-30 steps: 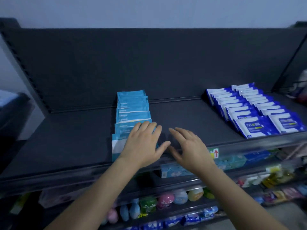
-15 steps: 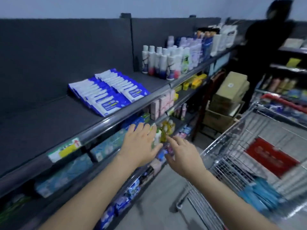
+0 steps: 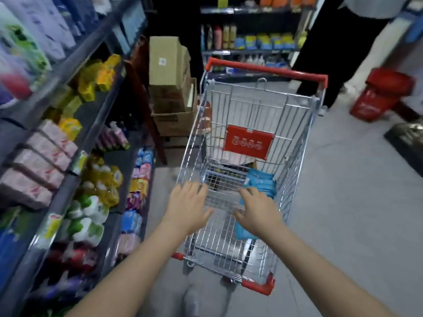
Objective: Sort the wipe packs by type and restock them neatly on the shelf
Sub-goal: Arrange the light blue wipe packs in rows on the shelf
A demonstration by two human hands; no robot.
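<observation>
Both hands have swung from the shelf to the cart [image 3: 297, 143]. The left hand [image 3: 187, 202] and right hand [image 3: 258, 209] hover empty, fingers spread. The light-blue wipe packs [image 3: 261, 181] lie under and just beyond the nearer right hand, their row running away from it.

Packs: several light-blue wipe packs [image 3: 262, 183], soft and flat, their print too blurred to read.
Place: low in the wire shopping cart [image 3: 295, 170], just beyond the fingertips of the right hand [image 3: 259, 212], which partly covers them; well to the right of the left hand [image 3: 190, 208].
Pose: bunched loosely, leaning on one another.
Single pack: one more light-blue wipe pack [image 3: 242, 231] shows below the right hand's thumb, near the wrist.
Contact: cannot tell whether the right hand touches any.
</observation>
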